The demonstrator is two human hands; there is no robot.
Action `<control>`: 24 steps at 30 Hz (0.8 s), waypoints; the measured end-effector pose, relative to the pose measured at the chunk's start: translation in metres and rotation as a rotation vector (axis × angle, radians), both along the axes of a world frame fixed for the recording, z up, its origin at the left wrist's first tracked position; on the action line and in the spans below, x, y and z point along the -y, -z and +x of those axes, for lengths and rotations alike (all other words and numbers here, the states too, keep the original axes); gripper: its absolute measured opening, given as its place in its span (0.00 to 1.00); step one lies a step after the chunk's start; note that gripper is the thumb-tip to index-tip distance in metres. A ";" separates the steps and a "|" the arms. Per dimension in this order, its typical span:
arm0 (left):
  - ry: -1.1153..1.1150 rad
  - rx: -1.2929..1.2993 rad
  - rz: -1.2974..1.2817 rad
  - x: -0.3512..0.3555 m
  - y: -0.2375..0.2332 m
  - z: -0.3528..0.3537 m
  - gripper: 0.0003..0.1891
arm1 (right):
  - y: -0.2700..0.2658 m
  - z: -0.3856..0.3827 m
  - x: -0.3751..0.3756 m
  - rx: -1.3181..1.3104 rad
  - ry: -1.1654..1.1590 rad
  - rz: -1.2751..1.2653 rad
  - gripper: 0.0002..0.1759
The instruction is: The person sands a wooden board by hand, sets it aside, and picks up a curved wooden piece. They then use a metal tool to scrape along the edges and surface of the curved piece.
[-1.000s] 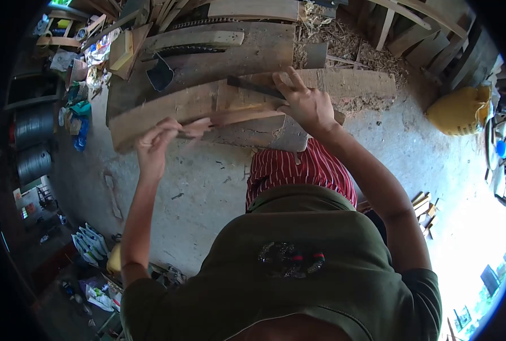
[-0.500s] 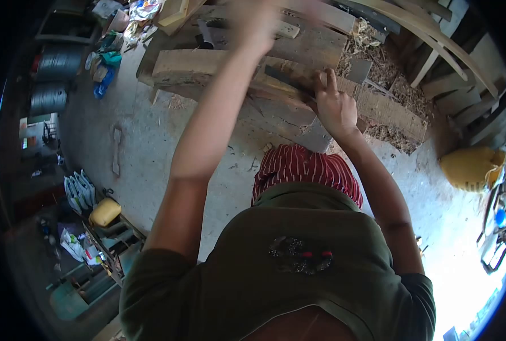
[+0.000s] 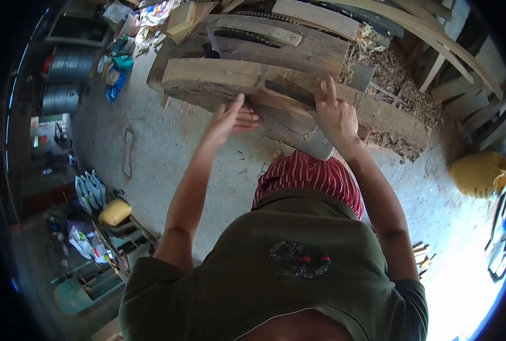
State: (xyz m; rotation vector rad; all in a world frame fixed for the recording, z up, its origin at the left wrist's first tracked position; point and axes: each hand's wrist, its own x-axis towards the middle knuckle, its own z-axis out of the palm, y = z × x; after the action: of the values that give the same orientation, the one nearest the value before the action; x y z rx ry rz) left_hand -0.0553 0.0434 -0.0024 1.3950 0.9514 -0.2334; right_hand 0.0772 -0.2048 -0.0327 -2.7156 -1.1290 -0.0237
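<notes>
A thick, rough wooden board lies across the workbench in front of me. My right hand is on its near edge, two fingers stretched over the top and the others bent, gripping it; the thumb is largely hidden. A dark flat strip lies along the wood just left of that hand. My left hand hovers by the bench's near side with thumb up and fingers apart, nothing in it. Behind the board, a handsaw blade with dark teeth shows beside a pale wooden strip.
Wood shavings cover the bench's right part. Long curved timbers lean at the upper right. A yellow sack stands on the floor at right; a yellow jerrycan and metal drums are at left.
My left hand has come down from the far side of the bench, where it was blurred, to the near side. My right hand stays at the board. The view has shifted slightly.
</notes>
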 end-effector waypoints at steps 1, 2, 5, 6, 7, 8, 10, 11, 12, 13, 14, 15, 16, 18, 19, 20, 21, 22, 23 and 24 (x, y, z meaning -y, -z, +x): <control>-0.226 0.071 -0.259 0.013 0.016 -0.001 0.37 | -0.002 0.000 0.002 0.007 -0.027 -0.005 0.34; -0.454 0.150 -0.514 0.023 0.028 -0.002 0.39 | -0.007 -0.001 0.003 -0.025 -0.025 0.014 0.35; -0.654 0.218 -0.754 0.032 0.035 -0.004 0.40 | -0.017 -0.001 0.004 -0.076 -0.076 0.062 0.36; -0.675 0.234 -0.760 0.031 0.038 -0.003 0.40 | -0.018 0.001 0.005 -0.107 -0.091 0.081 0.36; -0.726 0.159 -0.875 0.025 0.041 -0.001 0.37 | -0.013 0.004 0.003 -0.089 -0.105 0.125 0.33; -0.773 0.081 -0.991 0.019 0.047 0.000 0.34 | -0.014 0.005 -0.004 -0.085 -0.129 0.120 0.33; -0.623 0.234 -1.302 0.007 0.078 -0.008 0.25 | -0.019 0.005 -0.020 -0.056 -0.199 0.059 0.34; -0.441 0.287 -1.308 0.002 0.085 -0.008 0.21 | -0.022 0.003 -0.032 -0.049 -0.214 0.057 0.34; -0.257 0.337 -1.305 -0.002 0.092 -0.010 0.19 | -0.027 0.000 -0.044 -0.024 -0.206 0.024 0.34; -0.349 0.139 -0.928 0.009 0.063 -0.006 0.15 | -0.030 -0.003 -0.055 0.001 -0.198 -0.009 0.34; -0.356 0.150 -0.926 0.020 0.036 -0.002 0.15 | -0.032 -0.006 -0.065 0.008 -0.209 -0.007 0.34; -0.518 0.110 -0.850 0.030 0.013 0.003 0.15 | -0.032 -0.009 -0.075 -0.023 -0.157 -0.039 0.35; -0.681 0.065 -0.773 0.036 -0.002 0.007 0.16 | -0.030 -0.011 -0.081 -0.056 -0.105 -0.074 0.36; -0.892 0.128 -0.979 0.020 0.013 0.011 0.17 | -0.020 -0.016 -0.085 -0.013 -0.108 -0.080 0.37; -0.856 0.261 -1.237 0.005 0.047 0.007 0.18 | -0.015 -0.016 -0.085 0.032 -0.094 -0.086 0.39; -0.801 0.398 -1.494 0.004 0.049 0.007 0.19 | -0.012 -0.017 -0.085 0.035 -0.092 -0.097 0.39; -0.912 0.295 -1.353 0.003 0.051 0.011 0.18 | -0.010 -0.018 -0.086 0.041 -0.073 -0.088 0.39; -0.910 0.296 -1.361 0.003 0.053 0.010 0.18 | -0.010 -0.020 -0.088 0.049 -0.056 -0.075 0.40; -0.874 0.278 -1.346 -0.001 0.054 0.007 0.18 | -0.012 -0.020 -0.090 0.054 -0.055 -0.077 0.40; -0.835 0.254 -1.331 -0.004 0.054 0.004 0.18 | -0.014 -0.021 -0.090 0.029 -0.050 -0.084 0.41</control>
State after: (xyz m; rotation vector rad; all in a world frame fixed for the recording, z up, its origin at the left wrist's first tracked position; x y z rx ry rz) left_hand -0.0509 0.0476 -0.0567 -0.2223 0.7994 -0.0124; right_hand 0.0560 -0.1145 -0.0189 -2.7677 -1.2325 -0.0080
